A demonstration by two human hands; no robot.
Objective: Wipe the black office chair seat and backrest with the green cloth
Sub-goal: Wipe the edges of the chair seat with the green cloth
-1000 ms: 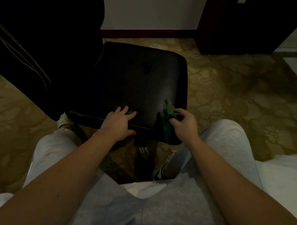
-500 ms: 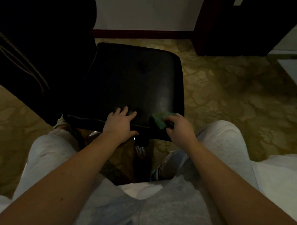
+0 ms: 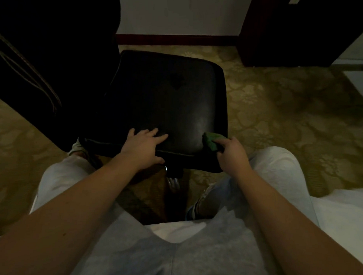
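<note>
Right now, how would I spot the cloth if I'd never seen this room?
Find the black chair seat in the middle of the patterned carpet. At its near right corner, the right hand holds a bunched cloth against the edge. It is the only green thing there.

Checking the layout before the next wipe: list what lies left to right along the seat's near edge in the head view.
left hand → green cloth → right hand
</note>
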